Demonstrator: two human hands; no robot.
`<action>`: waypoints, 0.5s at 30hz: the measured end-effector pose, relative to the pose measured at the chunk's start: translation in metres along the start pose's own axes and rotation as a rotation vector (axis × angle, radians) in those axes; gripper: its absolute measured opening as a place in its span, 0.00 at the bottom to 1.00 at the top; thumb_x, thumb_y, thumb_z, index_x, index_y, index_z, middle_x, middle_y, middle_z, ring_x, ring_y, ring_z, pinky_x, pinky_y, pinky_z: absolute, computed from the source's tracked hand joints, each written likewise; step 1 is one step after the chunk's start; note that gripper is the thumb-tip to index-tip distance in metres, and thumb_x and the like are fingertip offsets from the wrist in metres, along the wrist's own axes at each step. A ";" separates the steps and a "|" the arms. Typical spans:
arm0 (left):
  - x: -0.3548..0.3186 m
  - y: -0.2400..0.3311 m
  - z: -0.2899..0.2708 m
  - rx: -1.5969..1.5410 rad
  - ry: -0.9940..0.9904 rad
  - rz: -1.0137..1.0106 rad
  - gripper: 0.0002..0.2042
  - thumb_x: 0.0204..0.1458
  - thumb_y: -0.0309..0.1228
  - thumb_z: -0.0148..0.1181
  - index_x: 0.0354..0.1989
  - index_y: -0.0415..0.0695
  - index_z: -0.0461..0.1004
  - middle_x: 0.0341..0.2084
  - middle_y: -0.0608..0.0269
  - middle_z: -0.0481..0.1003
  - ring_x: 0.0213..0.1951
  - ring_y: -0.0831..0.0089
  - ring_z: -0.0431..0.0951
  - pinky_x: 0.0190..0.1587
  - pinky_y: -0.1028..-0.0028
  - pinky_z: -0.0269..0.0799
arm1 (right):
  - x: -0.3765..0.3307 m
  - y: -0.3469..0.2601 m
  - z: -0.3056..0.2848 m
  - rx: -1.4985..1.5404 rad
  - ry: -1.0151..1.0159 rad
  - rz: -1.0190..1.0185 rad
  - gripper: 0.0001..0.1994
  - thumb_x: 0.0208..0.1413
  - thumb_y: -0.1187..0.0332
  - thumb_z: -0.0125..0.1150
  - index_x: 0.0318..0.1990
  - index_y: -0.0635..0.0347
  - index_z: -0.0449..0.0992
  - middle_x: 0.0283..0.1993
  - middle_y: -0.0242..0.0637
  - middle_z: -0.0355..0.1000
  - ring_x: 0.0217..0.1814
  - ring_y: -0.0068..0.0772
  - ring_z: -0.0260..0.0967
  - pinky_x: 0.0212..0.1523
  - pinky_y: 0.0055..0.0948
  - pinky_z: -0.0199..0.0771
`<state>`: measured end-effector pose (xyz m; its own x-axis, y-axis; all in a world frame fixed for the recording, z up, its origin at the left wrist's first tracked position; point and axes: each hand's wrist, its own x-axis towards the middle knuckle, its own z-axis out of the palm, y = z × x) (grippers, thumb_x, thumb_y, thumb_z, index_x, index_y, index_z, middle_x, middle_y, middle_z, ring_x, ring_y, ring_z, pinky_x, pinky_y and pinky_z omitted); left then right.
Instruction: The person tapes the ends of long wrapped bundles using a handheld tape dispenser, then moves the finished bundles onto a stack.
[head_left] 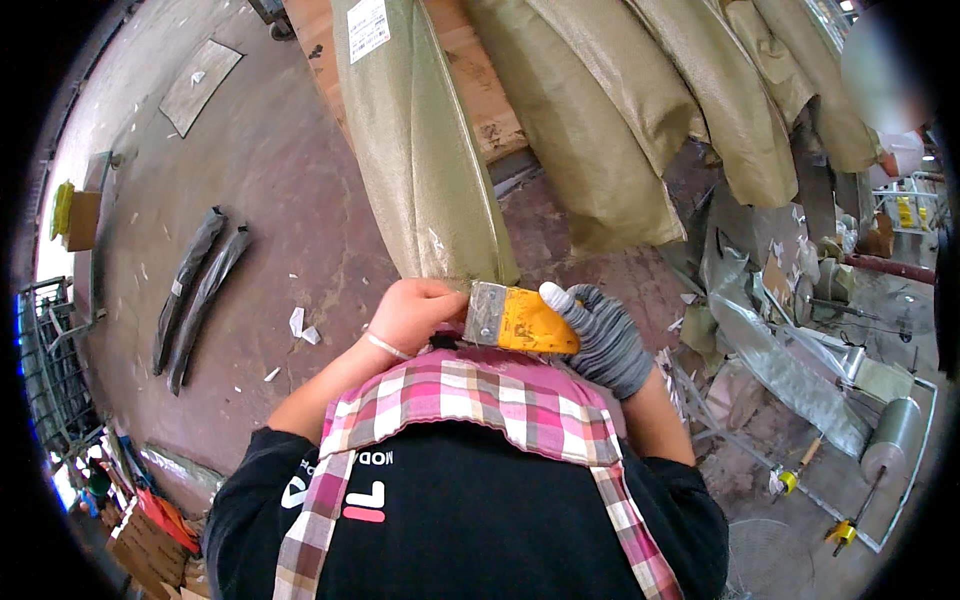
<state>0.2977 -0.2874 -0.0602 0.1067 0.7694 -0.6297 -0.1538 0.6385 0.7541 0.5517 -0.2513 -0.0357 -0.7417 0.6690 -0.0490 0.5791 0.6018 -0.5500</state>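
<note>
A long olive-gold woven sack [420, 150] with a white label slopes toward me off a wooden pallet. My bare left hand [418, 312] is closed at the sack's near end, its fingertips pinched together by the edge. What the pinch holds is partly hidden. Wrapped in a grey striped glove with white at the thumb, my right hand [605, 335] grips a yellow-handled tool [538, 322]. The tool's flat grey metal end [485, 315] points left, close to my left fingers and just below the sack's end. I cannot tell the tool's exact kind.
More olive sacks [590, 150] lie side by side on the wooden pallet [480, 90]. Two dark wrapped rolls [190, 290] rest on the floor at left. Right of me stand a metal frame with a grey roll [892, 435] and crumpled sheeting [770, 350]. Cardboard [145, 550] leans at lower left.
</note>
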 end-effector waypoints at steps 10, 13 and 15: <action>0.035 -0.070 -0.090 0.458 0.391 0.076 0.11 0.46 0.33 0.53 0.23 0.37 0.74 0.19 0.63 0.73 0.21 0.78 0.70 0.23 0.79 0.64 | 0.055 0.148 0.014 -0.296 0.161 0.095 0.29 0.35 0.79 0.55 0.51 0.47 0.64 0.45 0.43 0.65 0.47 0.43 0.62 0.49 0.31 0.62; 0.061 -0.056 -0.073 0.900 0.267 -0.069 0.13 0.45 0.38 0.54 0.27 0.38 0.74 0.23 0.57 0.73 0.28 0.69 0.73 0.32 0.72 0.68 | 0.075 0.163 0.083 0.086 -0.011 0.368 0.25 0.37 0.78 0.53 0.49 0.50 0.65 0.48 0.41 0.63 0.49 0.39 0.61 0.49 0.27 0.61; 0.072 -0.056 -0.077 1.219 0.188 -0.008 0.15 0.42 0.39 0.56 0.34 0.41 0.73 0.32 0.53 0.72 0.35 0.64 0.73 0.37 0.71 0.68 | 0.094 0.143 0.112 0.175 -0.181 0.561 0.24 0.39 0.75 0.54 0.49 0.51 0.65 0.48 0.40 0.64 0.49 0.39 0.61 0.49 0.26 0.62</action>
<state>0.2387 -0.2685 -0.1619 -0.0554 0.8153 -0.5764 0.8734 0.3193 0.3677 0.5267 -0.1509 -0.2125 -0.3941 0.7689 -0.5034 0.8453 0.0883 -0.5269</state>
